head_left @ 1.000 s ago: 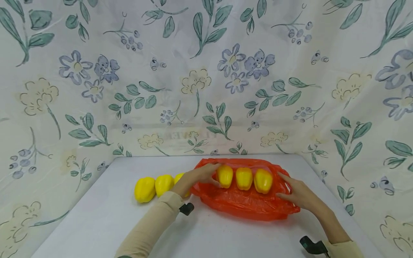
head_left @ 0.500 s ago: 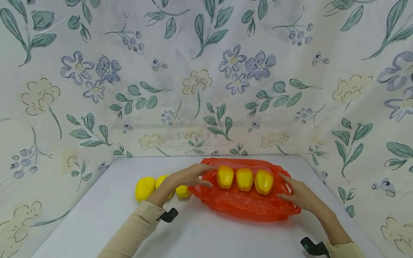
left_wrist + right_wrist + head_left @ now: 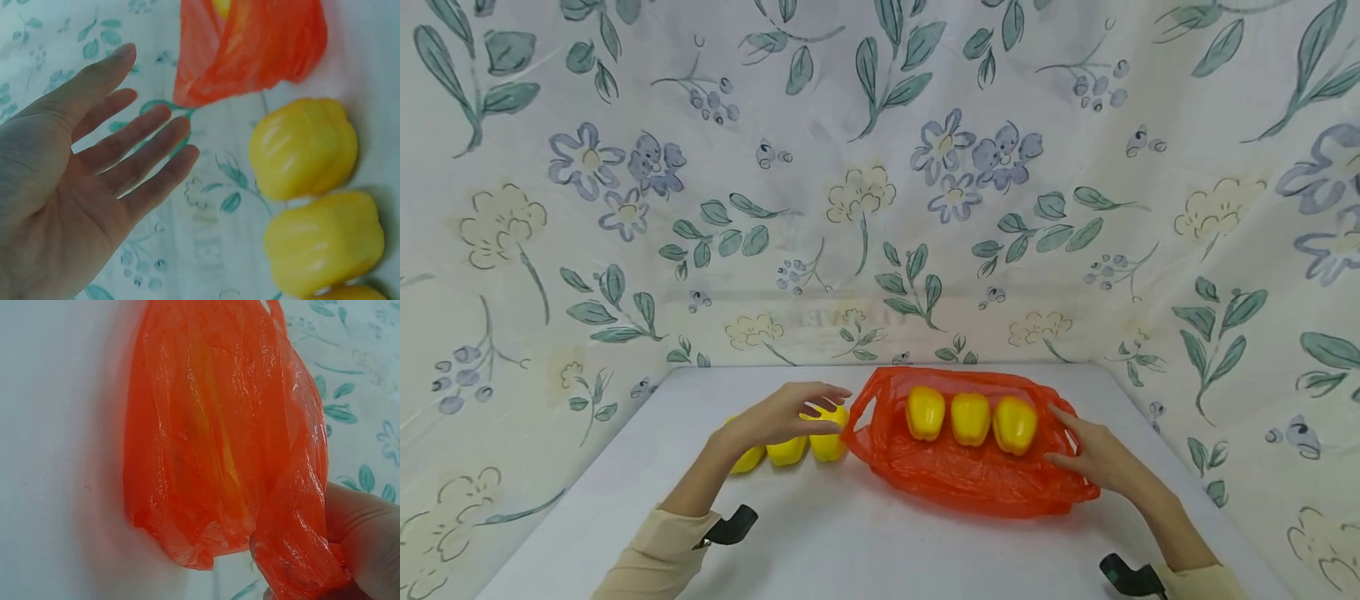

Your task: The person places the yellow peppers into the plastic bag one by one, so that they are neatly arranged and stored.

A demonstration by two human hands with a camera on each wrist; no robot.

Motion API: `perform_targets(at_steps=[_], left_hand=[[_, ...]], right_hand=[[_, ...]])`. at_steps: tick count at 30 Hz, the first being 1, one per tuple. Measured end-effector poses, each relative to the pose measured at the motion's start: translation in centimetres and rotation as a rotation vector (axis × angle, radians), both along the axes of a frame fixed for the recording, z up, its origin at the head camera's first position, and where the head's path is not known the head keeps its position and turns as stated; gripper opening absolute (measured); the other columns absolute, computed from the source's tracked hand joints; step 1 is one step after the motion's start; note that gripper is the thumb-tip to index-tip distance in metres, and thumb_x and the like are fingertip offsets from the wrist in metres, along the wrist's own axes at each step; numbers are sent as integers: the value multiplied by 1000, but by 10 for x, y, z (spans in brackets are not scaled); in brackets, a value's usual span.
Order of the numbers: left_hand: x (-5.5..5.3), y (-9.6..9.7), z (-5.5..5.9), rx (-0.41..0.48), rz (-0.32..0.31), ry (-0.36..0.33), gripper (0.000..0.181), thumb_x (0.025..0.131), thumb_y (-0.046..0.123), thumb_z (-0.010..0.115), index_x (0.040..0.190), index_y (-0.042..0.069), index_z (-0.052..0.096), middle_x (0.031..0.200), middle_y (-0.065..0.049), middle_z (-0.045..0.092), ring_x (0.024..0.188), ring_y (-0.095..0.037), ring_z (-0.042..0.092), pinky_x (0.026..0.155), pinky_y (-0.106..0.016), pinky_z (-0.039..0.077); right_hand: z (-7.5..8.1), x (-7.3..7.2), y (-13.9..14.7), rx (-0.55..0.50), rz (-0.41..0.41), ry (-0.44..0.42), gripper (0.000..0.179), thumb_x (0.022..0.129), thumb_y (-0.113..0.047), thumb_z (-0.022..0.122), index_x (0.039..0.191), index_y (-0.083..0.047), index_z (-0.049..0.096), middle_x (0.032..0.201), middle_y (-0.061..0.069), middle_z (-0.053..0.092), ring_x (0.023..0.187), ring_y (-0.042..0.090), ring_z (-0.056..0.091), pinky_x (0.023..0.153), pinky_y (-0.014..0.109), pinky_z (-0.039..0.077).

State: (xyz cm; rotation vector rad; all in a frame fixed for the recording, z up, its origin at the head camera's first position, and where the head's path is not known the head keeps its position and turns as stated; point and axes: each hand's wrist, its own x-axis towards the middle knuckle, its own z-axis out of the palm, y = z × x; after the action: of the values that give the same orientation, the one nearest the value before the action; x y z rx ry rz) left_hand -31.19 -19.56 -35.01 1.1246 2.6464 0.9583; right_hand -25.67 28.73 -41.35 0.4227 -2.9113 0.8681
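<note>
A red plastic bag (image 3: 955,483) lies spread with its mouth toward me in the head view, three yellow bell peppers (image 3: 971,419) in a row inside it. My right hand (image 3: 1101,454) holds the bag's right side; in the right wrist view the thumb (image 3: 369,534) lies against gathered plastic (image 3: 294,550), the other fingers mostly hidden behind it. Left of the bag, my left hand (image 3: 778,417) hovers with fingers spread, holding nothing. Beneath and beyond it sit three more yellow bell peppers (image 3: 828,442), partly covered by the hand. The left wrist view shows its bare palm (image 3: 69,206) beside these peppers (image 3: 303,150).
Everything rests on a white table (image 3: 880,558). Behind it hangs a floral-patterned cloth (image 3: 880,208), which also runs along both sides. A loop of the bag's handle (image 3: 865,408) stands out at its left end, close to the nearest loose pepper.
My left hand has drawn away from the leftmost pepper in the bag and moved left, over the loose peppers. The right hand stays at the bag's right side.
</note>
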Motion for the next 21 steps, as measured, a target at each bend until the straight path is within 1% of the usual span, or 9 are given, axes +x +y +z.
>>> perform_targets(at_steps=[3, 6, 10, 12, 14, 17, 21], left_hand=[[5, -16, -1, 12, 42, 9, 54, 88, 34, 73, 137, 19, 55, 135, -4, 61, 120, -30, 61, 95, -39, 56], [10, -33, -3, 8, 75, 44, 54, 87, 35, 73, 136, 19, 56, 135, -4, 60, 121, -31, 59, 96, -42, 55], [14, -55, -7, -15, 164, 108, 54, 86, 37, 74, 134, 20, 58, 136, -6, 59, 123, -32, 56, 98, -47, 53], [16, -66, -10, -24, 218, 124, 55, 84, 37, 76, 134, 21, 58, 137, -8, 58, 123, -34, 56, 99, -51, 52], [18, -76, -12, -37, 262, 125, 57, 84, 37, 77, 134, 20, 57, 138, -11, 55, 124, -36, 55, 99, -55, 50], [21, -89, -17, -56, 313, 108, 60, 83, 36, 78, 136, 19, 55, 141, -15, 52, 125, -40, 52, 100, -59, 48], [25, -104, -26, -69, 352, 91, 70, 80, 35, 80, 140, 16, 50, 146, -18, 46, 129, -45, 47, 100, -62, 46]], right_hand=[[-1, -1, 1, -2, 3, -6, 81, 84, -25, 77, 148, 4, 36, 139, 32, 50, 118, 47, 55, 83, 44, 60], [-1, -2, 2, 7, -5, -13, 81, 84, -26, 77, 148, 3, 36, 140, 31, 50, 119, 46, 54, 85, 47, 58], [0, -3, 2, 22, -1, -6, 81, 84, -26, 77, 148, 3, 36, 139, 31, 51, 118, 46, 54, 87, 49, 57], [0, -3, 2, 25, -3, -6, 81, 83, -26, 77, 147, 3, 37, 138, 31, 51, 117, 45, 55, 87, 50, 57], [0, -2, 2, 28, -6, -10, 81, 84, -27, 77, 147, 3, 37, 138, 30, 52, 117, 44, 55, 87, 49, 57], [-1, -2, 2, 31, -11, -12, 81, 84, -29, 77, 147, 3, 37, 138, 30, 52, 117, 44, 56, 88, 49, 57], [-1, -2, 2, 34, -7, 0, 81, 83, -29, 77, 147, 4, 38, 137, 31, 53, 116, 45, 56, 88, 51, 56]])
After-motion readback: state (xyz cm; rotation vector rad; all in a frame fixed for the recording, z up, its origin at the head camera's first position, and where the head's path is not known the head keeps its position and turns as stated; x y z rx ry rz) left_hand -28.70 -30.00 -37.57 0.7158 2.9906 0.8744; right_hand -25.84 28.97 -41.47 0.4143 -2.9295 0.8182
